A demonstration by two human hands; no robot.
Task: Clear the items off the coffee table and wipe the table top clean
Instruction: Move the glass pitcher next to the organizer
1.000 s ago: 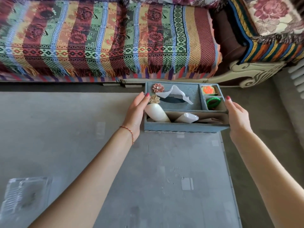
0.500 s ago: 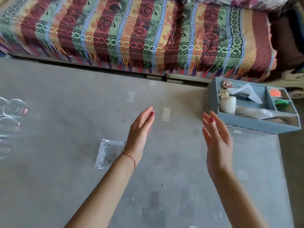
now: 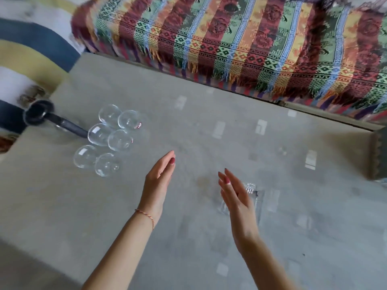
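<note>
Six clear round glasses (image 3: 109,139) clustered left of centre on the grey bench (image 3: 209,132), seemingly empty. Square ribbed glass dish (image 3: 254,195) behind right hand (image 3: 236,203). Left hand (image 3: 158,181) and right hand both spread, holding nothing.

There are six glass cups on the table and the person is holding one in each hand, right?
Not quite. The head view does show six glass cups on the table, but both hands are empty. The left hand and right hand hover open above the table, touching no cup.
</note>
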